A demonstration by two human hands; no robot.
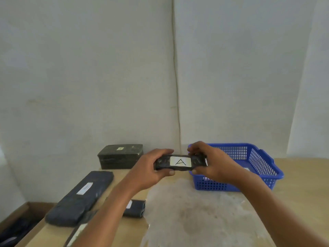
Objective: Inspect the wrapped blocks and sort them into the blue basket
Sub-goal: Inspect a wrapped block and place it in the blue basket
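Fingers of the left hand curl over the top of a small black wrapped block, thumb tucked under its near edge, and the right hand pinches the other end the same way. Both hands grip it, lifted clear of the desk, white label turned up to the camera with a hand-drawn "A" on it. Just behind and right of the held block sits the blue basket, something pale showing at its bottom. Over on the left, three more wrapped blocks lie on the desk: a thick greenish-black block against the wall, a long dark block running toward the near edge, and a small dark block half hidden behind the left forearm. Each carries a pale label.
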